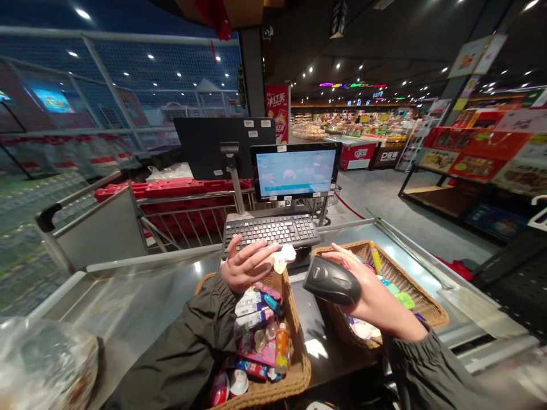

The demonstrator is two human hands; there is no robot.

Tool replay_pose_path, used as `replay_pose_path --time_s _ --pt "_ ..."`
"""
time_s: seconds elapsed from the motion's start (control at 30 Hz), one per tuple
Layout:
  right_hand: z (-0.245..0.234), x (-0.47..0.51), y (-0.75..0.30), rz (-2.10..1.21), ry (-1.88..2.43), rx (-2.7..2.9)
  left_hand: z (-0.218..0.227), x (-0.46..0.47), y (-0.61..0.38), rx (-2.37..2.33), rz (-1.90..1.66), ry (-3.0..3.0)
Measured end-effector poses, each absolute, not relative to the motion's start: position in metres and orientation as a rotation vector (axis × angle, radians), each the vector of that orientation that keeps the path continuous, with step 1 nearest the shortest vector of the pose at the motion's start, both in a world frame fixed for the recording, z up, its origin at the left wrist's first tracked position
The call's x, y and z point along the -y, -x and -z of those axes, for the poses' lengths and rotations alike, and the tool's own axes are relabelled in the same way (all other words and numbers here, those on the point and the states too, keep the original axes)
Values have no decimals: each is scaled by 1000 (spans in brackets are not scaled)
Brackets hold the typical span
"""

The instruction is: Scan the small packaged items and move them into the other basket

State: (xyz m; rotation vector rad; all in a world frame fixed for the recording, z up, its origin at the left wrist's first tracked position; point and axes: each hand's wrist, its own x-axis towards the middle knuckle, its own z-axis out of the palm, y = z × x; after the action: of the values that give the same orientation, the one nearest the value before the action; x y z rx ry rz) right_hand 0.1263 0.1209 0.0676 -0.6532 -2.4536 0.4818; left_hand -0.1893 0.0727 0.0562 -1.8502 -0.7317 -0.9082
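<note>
My right hand (363,285) is wrapped around a black handheld barcode scanner (333,281), whose head points left. My left hand (248,265) is over the left basket, fingers pointing right. At its fingertips is a small white-and-pale-yellow packaged item (284,257), its exact kind unclear; the thumb's grip is hidden. Below lies a wicker basket (301,364) with several small packages and an orange bottle (281,347). Under and beyond the scanner sits a second wicker basket (427,304), holding a yellow tube (375,257) and a green item (404,300).
A black keyboard (273,229) lies behind the baskets, below a lit screen (294,171) and a second monitor (222,148) seen from behind. Metal counter surfaces (158,296) extend to both sides. A clear plastic bag (47,359) is at the lower left.
</note>
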Motion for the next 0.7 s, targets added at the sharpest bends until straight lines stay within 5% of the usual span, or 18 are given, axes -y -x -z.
replay_pose_path --time_s 0.3,0.7 --pt "-54 -121 -120 -423 671 2448 -31 -57 194 879 908 1932" --pt "-35 -118 -95 -488 731 2462 66 -38 208 1229 650 2158"
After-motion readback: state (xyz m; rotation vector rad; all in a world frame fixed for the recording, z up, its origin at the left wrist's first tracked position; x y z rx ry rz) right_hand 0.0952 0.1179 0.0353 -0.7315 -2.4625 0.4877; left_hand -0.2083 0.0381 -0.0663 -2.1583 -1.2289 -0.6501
